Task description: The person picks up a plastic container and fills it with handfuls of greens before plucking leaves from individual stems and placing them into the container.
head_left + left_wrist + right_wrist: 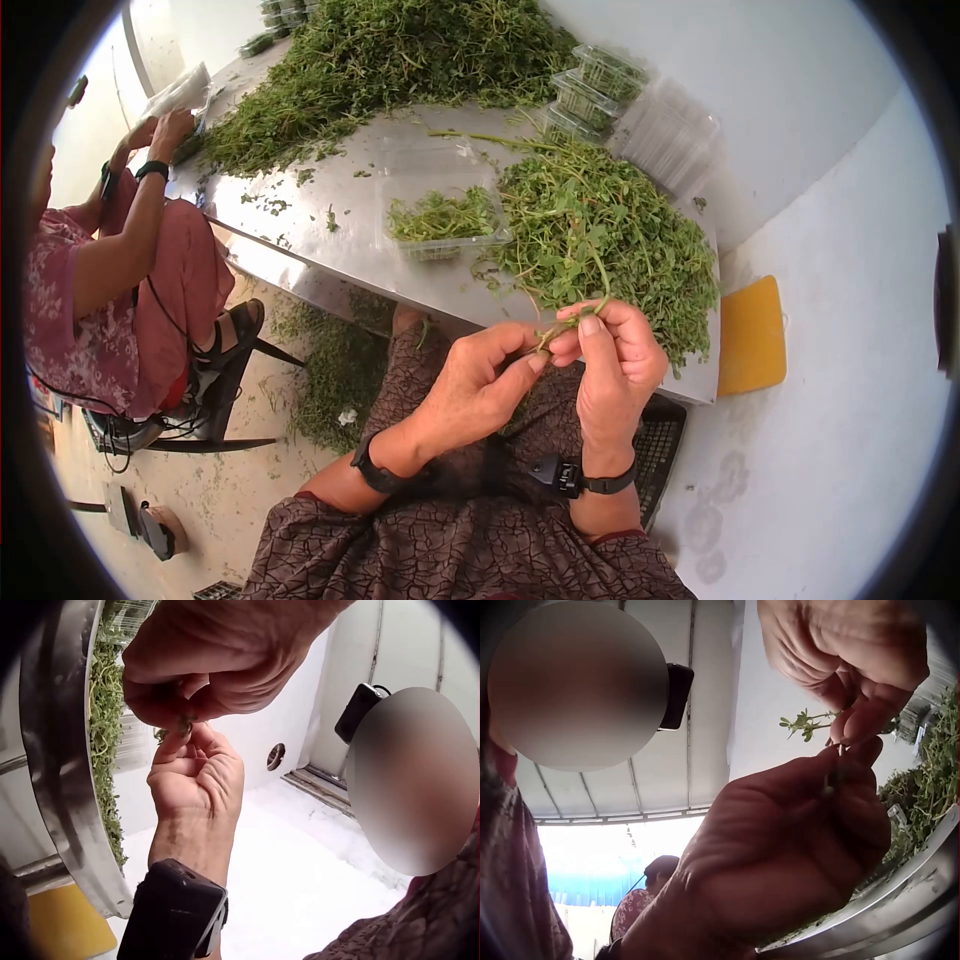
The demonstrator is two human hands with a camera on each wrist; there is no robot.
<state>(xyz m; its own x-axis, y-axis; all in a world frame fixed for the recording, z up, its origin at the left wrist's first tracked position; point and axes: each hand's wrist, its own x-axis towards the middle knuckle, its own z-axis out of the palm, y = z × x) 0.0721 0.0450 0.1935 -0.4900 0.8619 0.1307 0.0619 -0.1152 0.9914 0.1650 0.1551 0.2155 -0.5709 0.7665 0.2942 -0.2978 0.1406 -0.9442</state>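
Observation:
In the head view, both hands meet over the lap at the table's front edge. My left hand (480, 385) pinches the lower stem of a leafy green sprig (804, 724) between thumb and fingers. Fingers and thumb of my right hand (617, 365) pinch the same sprig just beside it. Small leaves stick out from the fingers in the right wrist view; the rest of the stem is partly hidden by the hands. Right behind the hands lies a heap of leafy green stems (620, 235). A clear plastic clamshell box (470, 243), lid raised, holds picked greens left of the heap.
A larger greens pile (430, 50) covers the back of the metal table (350, 215). Filled boxes (585, 98) and nested clear boxes (668, 138) stand by the wall. A yellow board (752, 335) is at the right. Another person (120, 250) sits at left. Greens (345, 385) lie below the table.

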